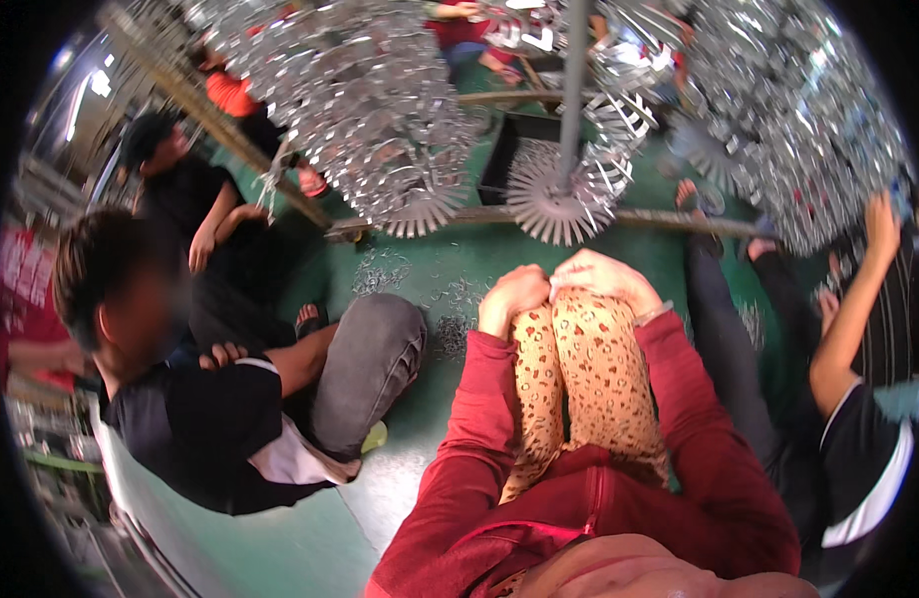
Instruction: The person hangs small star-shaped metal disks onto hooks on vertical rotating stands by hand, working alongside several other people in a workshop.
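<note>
- Far left, a red cloth (26, 289) carries pale printing, too warped and small to read out; no brand shows clearly.
- Next, a seated co-worker (190, 429) in a dark top, knees drawn up, sits just beside the wearer.
- Beyond, one silver finned stack (370, 110) towers over the rail (664, 216), with loose metal bits (382, 269) scattered on the green floor.
- Then a black bin (495, 169), small metal pieces inside.
- Centre now: left hand (516, 291) and right hand (604, 279) together, meeting over the knees of the spotted trousers (609, 369), with no metal piece visible in them. Looks like a pause, I'd judge.
- Just past the knuckles, the finned disc (561, 209) sits untouched around the grey pole (573, 90). Any reach there would call for lifting the hands off the knees first.
- Far right, another silver stack (798, 120), and a co-worker's raised hand (883, 224) at its edge beside something blue. No readable lettering here.
</note>
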{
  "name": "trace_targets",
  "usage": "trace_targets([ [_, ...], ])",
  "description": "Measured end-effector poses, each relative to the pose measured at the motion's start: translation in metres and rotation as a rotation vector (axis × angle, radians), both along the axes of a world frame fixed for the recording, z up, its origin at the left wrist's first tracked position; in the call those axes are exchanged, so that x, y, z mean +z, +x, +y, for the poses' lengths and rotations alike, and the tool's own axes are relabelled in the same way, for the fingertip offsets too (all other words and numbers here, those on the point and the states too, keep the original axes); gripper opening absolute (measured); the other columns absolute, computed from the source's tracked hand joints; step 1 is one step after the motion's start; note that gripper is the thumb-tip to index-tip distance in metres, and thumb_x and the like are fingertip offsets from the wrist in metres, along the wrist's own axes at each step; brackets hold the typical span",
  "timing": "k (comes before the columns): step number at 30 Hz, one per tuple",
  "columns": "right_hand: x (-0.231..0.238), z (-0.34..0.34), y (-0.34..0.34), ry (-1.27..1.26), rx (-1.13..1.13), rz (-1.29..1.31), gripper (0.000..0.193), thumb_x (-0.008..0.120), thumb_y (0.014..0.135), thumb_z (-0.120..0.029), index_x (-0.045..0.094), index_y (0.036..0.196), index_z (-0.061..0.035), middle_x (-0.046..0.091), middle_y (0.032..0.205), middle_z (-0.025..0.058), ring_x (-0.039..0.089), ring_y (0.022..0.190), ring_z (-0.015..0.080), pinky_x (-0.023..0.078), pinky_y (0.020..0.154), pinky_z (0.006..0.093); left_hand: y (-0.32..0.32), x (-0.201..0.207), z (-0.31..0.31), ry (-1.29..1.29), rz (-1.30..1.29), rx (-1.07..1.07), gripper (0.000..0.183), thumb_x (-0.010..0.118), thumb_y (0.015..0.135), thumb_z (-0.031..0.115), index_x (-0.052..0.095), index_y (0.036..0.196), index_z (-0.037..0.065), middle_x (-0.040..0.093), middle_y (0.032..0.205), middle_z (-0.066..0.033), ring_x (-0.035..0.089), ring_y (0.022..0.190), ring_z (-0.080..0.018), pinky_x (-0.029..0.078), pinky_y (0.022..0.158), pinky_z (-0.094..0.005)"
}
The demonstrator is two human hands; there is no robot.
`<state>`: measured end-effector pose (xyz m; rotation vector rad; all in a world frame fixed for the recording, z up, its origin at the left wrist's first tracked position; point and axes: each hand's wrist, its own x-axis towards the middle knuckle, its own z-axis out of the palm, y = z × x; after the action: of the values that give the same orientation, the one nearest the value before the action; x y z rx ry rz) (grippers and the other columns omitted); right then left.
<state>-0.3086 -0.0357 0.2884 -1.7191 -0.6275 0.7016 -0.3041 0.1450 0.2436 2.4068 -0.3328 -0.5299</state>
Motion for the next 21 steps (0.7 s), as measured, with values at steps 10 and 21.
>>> trace_targets([
  [10, -0.021, -0.027, -0.027, 0.047, -0.255, -0.038, 0.046, 0.048, 0.091, -0.04, 0.065, 0.092, 0.0034, 0.065, 0.081, 0.0077, 0.055, 0.076, 0.0121, 0.044, 0.076, 0.0285, 0.0, 0.012, -0.011, -0.042, 0.004, -0.189, 0.045, 0.048, 0.088, 0.034, 0.063, 0.083, -0.008, 0.061, 0.077, -0.0276, 0.062, 0.077, -0.0368, 0.046, 0.07, -0.0407],
  [21, -0.001, -0.029, -0.037, -0.193, -0.342, -0.11, 0.046, 0.051, 0.086, -0.044, 0.061, 0.11, -0.0067, 0.057, 0.11, 0.0105, 0.053, 0.105, 0.0211, 0.039, 0.091, 0.0312, -0.024, 0.045, 0.009, -0.047, -0.005, -0.119, 0.052, 0.045, 0.091, 0.041, 0.066, 0.081, -0.005, 0.066, 0.072, -0.016, 0.06, 0.065, -0.0215, 0.046, 0.071, -0.0314],
])
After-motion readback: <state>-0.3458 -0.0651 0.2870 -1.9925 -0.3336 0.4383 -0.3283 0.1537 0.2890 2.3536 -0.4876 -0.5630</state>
